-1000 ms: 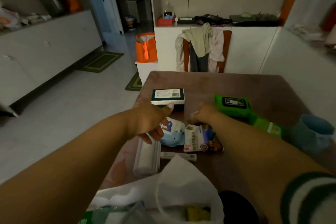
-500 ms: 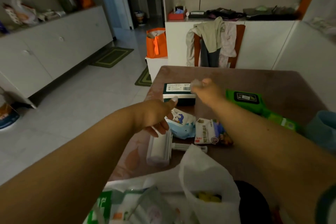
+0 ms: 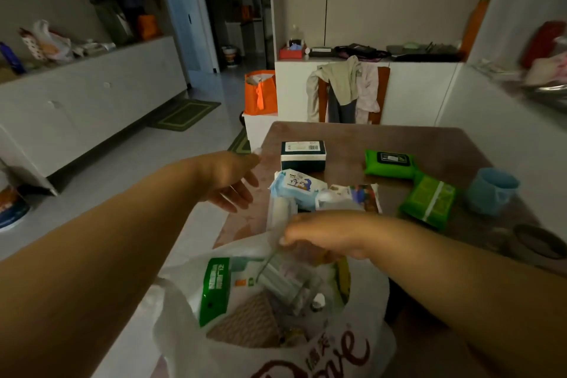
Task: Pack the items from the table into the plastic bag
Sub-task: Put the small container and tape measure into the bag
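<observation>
A white plastic bag stands open at the table's near edge, with several packets inside. My right hand hovers over its mouth, fingers closed on a blurred clear packet that hangs down into the bag. My left hand is open, palm up and fingers apart, above the table's left edge, holding nothing. On the brown table lie a dark green box, a blue wipes pack, a colourful snack packet, a white roller and two green packs.
A blue cup and a dark round lid sit at the table's right side. Beyond the far edge is a chair draped with clothes. An orange bag stands on a white box to the left.
My right hand has come back from near the dark green box to the bag's mouth with the clear packet. My left hand has opened and drifted left. The view has tilted down onto the bag.
</observation>
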The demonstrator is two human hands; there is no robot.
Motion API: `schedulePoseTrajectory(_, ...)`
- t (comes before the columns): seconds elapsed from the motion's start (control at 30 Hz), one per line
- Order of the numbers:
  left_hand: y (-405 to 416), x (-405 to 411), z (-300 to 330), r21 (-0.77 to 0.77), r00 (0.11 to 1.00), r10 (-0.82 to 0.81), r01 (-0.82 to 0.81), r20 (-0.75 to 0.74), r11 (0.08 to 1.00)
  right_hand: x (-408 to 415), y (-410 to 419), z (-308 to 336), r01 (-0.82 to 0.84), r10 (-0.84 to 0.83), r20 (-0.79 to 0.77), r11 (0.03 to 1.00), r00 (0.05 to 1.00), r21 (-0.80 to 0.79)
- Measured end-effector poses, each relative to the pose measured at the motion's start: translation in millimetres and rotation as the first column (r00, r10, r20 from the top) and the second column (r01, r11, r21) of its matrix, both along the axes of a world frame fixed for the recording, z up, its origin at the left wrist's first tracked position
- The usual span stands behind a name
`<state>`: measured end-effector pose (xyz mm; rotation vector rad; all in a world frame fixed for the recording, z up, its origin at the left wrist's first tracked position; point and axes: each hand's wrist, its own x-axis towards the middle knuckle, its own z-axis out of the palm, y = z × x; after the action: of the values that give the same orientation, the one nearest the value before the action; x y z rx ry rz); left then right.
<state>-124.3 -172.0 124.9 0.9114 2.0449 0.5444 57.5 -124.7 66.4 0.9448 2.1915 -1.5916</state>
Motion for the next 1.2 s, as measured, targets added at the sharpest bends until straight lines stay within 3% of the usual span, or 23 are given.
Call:
schedulePoseTrajectory(0.17,-12,15,5,0.001,0.996,-0.089,0.089,-0.014,0.996,17,7,-17,-0.049,-0.080,0.249,0.879,0.965,0.474)
schedulePoseTrajectory(0.27,-12,30,11,0.009,0.991,-0.126,0.127,-0.033,0.992,27,3,-9,0.059,-0.162,0.143,0.838,0.976,0.542)
schedulePoseTrajectory(0.37,-7,50,17,0.045,0.981,-0.183,0.186,-0.069,0.981,44,-14,10,0.179,-0.146,-0.103,0.777,0.984,0.603)
schedulePoseTrajectory(0.5,8,81,23,0.125,0.967,-0.242,0.250,-0.078,0.960,69,-37,21,0.430,-0.213,-0.481,0.807,0.851,0.405)
schedulePoseTrajectory(0.67,25,120,24,0.211,0.957,-0.290,0.280,0.020,0.937,101,-31,21,0.646,-0.367,-0.636,0.710,0.679,0.280)
schedulePoseTrajectory(0.83,42,166,18,0.265,0.944,-0.290,0.243,0.155,0.933,152,5,20,0.824,-0.621,-0.622,0.562,0.477,0.071)
schedulePoseTrajectory(0.97,66,199,9,0.249,0.927,-0.315,0.261,0.206,0.933,198,42,16,0.903,-0.731,-0.593,0.429,0.338,-0.013)
schedulePoseTrajectory(1.1,97,226,-5,0.202,0.920,-0.316,0.273,0.229,0.941,238,77,-9,0.939,-0.832,-0.451,0.341,0.324,0.046)
schedulePoseTrajectory(1.2,118,245,-19,0.159,0.919,-0.320,0.288,0.233,0.944,257,101,-37,0.917,-0.868,-0.295,0.385,0.399,0.107)
